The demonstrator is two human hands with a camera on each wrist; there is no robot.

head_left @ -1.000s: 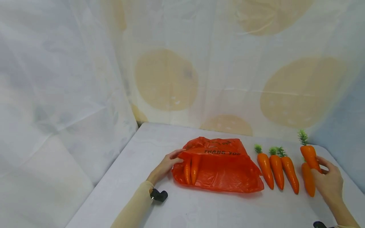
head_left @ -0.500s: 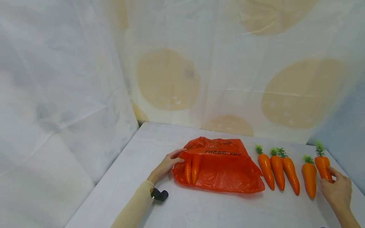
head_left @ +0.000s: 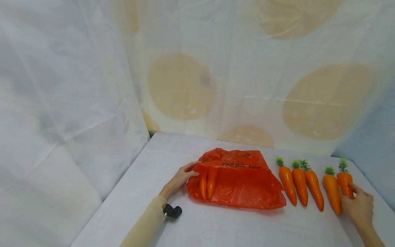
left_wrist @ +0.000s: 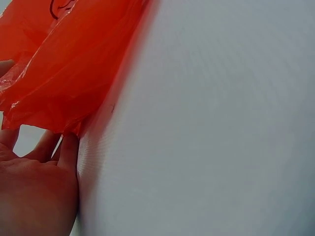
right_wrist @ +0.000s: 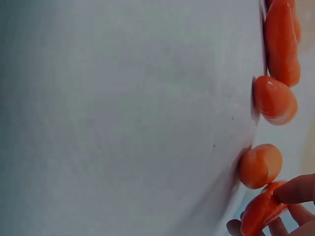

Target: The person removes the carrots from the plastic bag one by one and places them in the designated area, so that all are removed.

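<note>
At the left end of a red plastic bag printed "THANK YOU", my left hand holds its edge. The bag lies with its opening toward me, and two carrots show inside it on the left. In the left wrist view, the left fingers reach behind the red film. Far right on the table, my right hand grips a carrot with a leafy green top, thumb on one side and fingers on the other. Another carrot lies right against its left side.
Three more carrots lie between the bag and the right hand, green tops toward the back. The white table meets a spotted cloth backdrop behind and a pale cloth on the left.
My right hand has brought its carrot down from over the neighbouring one, out to the right, then back left beside it. The neighbouring carrot has shifted slightly left. The left hand stays still.
</note>
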